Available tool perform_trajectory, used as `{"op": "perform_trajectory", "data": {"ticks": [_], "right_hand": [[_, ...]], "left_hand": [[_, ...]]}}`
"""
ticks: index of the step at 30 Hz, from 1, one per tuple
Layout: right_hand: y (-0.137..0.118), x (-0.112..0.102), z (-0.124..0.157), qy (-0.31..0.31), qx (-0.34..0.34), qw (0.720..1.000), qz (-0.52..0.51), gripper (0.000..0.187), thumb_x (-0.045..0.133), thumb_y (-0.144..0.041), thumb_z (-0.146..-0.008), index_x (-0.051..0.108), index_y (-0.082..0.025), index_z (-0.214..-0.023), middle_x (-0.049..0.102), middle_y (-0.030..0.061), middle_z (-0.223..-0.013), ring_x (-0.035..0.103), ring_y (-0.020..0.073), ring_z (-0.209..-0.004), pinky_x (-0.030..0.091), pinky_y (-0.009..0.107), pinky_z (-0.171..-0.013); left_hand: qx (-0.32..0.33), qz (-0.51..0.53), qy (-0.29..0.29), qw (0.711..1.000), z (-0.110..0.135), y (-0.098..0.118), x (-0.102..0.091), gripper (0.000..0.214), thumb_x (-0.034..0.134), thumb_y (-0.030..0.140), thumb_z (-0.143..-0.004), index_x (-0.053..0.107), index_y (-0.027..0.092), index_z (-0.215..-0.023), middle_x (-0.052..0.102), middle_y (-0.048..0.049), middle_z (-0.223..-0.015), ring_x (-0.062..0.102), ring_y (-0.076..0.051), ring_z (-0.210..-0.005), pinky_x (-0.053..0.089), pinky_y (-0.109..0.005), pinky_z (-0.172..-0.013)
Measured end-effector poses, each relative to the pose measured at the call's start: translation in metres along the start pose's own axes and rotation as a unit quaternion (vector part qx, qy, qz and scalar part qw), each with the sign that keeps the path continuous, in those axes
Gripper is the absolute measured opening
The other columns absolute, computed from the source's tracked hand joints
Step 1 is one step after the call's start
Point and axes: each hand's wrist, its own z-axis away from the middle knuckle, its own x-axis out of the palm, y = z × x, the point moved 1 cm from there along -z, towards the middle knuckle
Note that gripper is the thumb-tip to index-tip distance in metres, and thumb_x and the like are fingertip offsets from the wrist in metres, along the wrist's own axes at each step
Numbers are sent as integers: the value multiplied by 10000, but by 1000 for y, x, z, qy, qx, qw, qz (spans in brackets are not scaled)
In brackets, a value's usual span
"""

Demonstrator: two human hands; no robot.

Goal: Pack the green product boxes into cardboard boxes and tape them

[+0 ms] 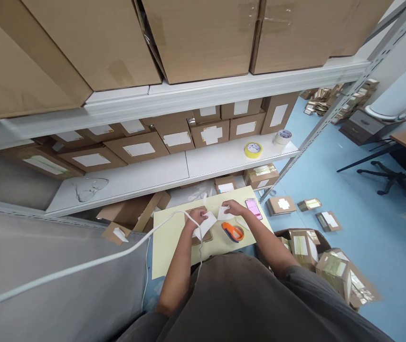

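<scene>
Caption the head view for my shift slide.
Over a pale yellow tabletop, the left hand and right hand each hold white paper, with an orange tool and a pink-screened phone nearby.

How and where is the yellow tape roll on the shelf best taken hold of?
The yellow tape roll seems best pinched by its outer rim, from the front of the shelf: it lies flat, hole upward, with boxes behind and white tape to its right. The right hand holds paper.
</scene>
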Motion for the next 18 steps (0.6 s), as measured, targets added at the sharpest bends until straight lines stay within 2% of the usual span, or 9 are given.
{"op": "perform_trajectory", "data": {"ticks": [3,6,9,11,13,14,16,18], "right_hand": [[14,2,8,59,7,997,38,257,698,-85,-830,821,-233,-1001,847,77,-1136,771,295,-1103,580,419,-1022],[25,9,18,103,35,993,48,411,673,-55,-802,830,-235,-1136,835,108,-1227,754,319,-1218,558,490,-1119],[28,20,30,161,53,985,29,640,676,-33,-736,789,-226,-1336,716,159,-1498,609,359,-1476,450,588,-1257],[22,28,39,222,54,974,-7,653,684,-69,-759,764,-221,-1389,643,171,-1589,533,363,-1550,408,603,-1292],[8,37,48,264,47,961,-70,477,688,-180,-859,781,-227,-1324,696,161,-1511,603,338,-1468,472,560,-1245],[0,41,53,261,42,958,-114,370,684,-260,-912,792,-229,-1264,748,151,-1416,667,320,-1373,525,525,-1184],[-19,49,63,208,37,952,-220,288,677,-425,-975,792,-229,-1152,819,120,-1186,757,280,-1131,605,446,-1012],[-38,54,72,146,28,937,-315,343,714,-528,-964,780,-220,-1100,826,93,-1041,769,243,-953,608,378,-870]], "left_hand": [[-32,-17,92,995,9,-4,-6,91,736,291,-846,776,210,-852,802,-69,-891,725,-259,-892,527,-353,-840],[-74,-15,196,978,20,-3,-13,94,695,295,-898,763,246,-940,818,-78,-984,742,-268,-954,523,-338,-849],[-77,58,251,963,29,4,-14,128,697,355,-912,731,253,-981,805,-73,-937,749,-268,-920,533,-325,-807],[-73,149,261,951,32,12,-12,217,712,447,-907,700,245,-983,771,-47,-834,735,-247,-823,534,-308,-735],[-66,247,258,932,35,21,-7,355,746,561,-873,673,233,-988,750,-30,-785,712,-220,-742,525,-290,-669],[-58,292,256,920,35,25,-5,426,769,609,-844,663,226,-998,754,-30,-792,706,-208,-722,523,-284,-652],[-38,359,254,897,36,36,0,534,810,668,-783,649,215,-1016,772,-39,-827,705,-189,-706,528,-278,-644],[-23,394,254,883,36,46,3,587,834,690,-743,638,212,-1022,784,-41,-843,702,-175,-685,535,-275,-637]]}}
